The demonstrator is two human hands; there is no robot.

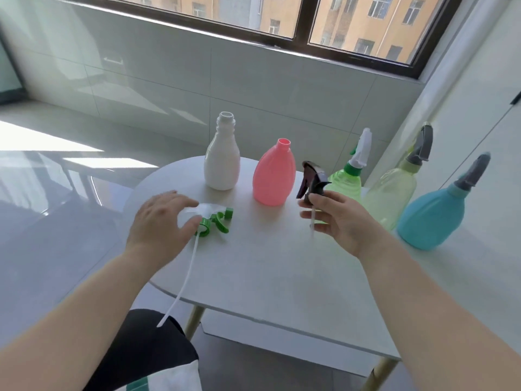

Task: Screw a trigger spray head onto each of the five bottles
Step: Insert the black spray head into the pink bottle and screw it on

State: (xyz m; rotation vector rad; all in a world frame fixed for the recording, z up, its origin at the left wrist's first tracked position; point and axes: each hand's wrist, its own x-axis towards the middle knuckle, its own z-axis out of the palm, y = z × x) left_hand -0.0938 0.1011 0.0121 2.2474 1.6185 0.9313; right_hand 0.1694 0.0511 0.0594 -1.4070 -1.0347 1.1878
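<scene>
On the white table (253,266), near its left edge, a white-and-green spray head (215,218) lies on its side, its long white dip tube (183,283) trailing back past the table's near rim. The left hand (160,218) is over the head's white body with fingers spread and only loosely bent, the fingertips covering its left end; whether they press on it or hover just above I cannot tell. Further right, the right hand (338,221) is raised above the table and pinches a dark spray head (313,179) between thumb and fingertips at its collar, trigger up, its thin tube hanging down in front of the palm. Just left of that head stands the pink bottle (273,176), neck bare, and beside it the white bottle (222,165), also bare. Behind and right of the right hand stand a green bottle (348,182), a pale yellow-green bottle (394,190) and a blue bottle (431,218), each already capped with a head.
</scene>
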